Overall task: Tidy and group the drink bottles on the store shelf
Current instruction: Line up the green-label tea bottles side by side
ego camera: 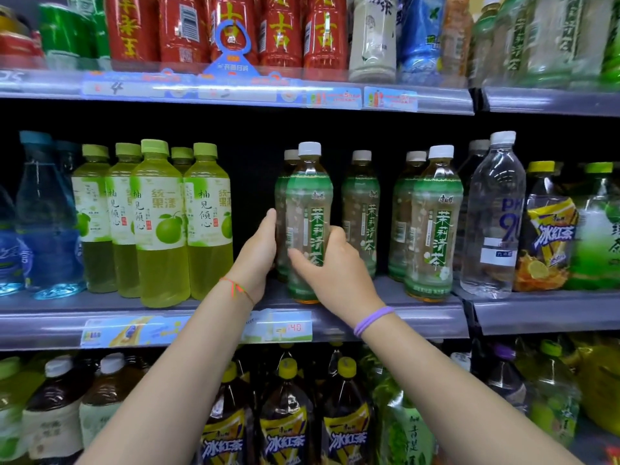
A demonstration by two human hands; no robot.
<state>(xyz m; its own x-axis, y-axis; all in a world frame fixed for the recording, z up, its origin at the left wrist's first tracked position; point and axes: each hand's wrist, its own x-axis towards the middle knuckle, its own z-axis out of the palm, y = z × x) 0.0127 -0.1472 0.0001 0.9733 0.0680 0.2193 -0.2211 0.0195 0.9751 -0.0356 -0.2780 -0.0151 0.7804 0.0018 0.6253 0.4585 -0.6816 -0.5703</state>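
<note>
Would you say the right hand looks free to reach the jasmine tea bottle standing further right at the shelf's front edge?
Probably yes, once it lets go: the right hand grips the front jasmine tea bottle, while the other jasmine tea bottle stands unobstructed at the shelf edge, with a gap between them.

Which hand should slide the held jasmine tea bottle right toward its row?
Probably right. The right hand wraps its fingers across the jasmine tea bottle front; the left hand only rests against its left side.
</note>
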